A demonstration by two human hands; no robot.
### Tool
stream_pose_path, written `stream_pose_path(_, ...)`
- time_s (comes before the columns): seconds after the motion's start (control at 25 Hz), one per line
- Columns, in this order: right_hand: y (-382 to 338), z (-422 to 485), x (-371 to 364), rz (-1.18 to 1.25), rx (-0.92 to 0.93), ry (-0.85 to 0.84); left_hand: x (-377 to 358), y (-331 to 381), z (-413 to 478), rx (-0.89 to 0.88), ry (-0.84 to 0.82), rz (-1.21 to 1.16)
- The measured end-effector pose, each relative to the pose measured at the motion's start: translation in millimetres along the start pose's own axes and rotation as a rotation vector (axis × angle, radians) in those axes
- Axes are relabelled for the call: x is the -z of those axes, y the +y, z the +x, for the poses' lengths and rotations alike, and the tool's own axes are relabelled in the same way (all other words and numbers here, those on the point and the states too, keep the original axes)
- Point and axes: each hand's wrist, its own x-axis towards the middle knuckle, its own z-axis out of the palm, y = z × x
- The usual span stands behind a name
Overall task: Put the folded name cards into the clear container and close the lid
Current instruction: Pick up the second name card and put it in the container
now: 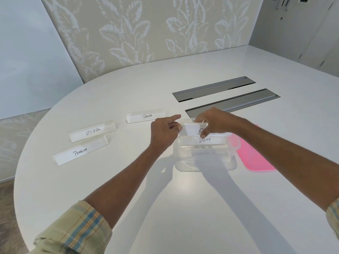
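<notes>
A clear container (205,160) stands open on the white table, with a card marked BEAR (204,140) upright inside it. Above its far rim I hold another folded name card (190,129) between both hands; only an "O" shows on it. My left hand (164,133) pinches its left end, index finger stretched out. My right hand (215,122) grips its right part from above. Cards marked PANDA (145,116), ZEBRA (92,132) and PENGUIN (80,152) lie on the table to the left. The pink lid (255,158) lies flat right of the container.
Two long grey cable hatches (213,88) are set into the table behind the container. A leaf-patterned wall panel (146,33) stands behind the rounded table edge (22,143).
</notes>
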Motion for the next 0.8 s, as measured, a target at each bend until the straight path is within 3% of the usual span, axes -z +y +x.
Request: stream_pose_path(0.8, 23.8, 9.9, -23.5, -0.051, 0.004, -0.058, -3.9, -16.0, 3.6, 0.041, -0.016, 0.043)
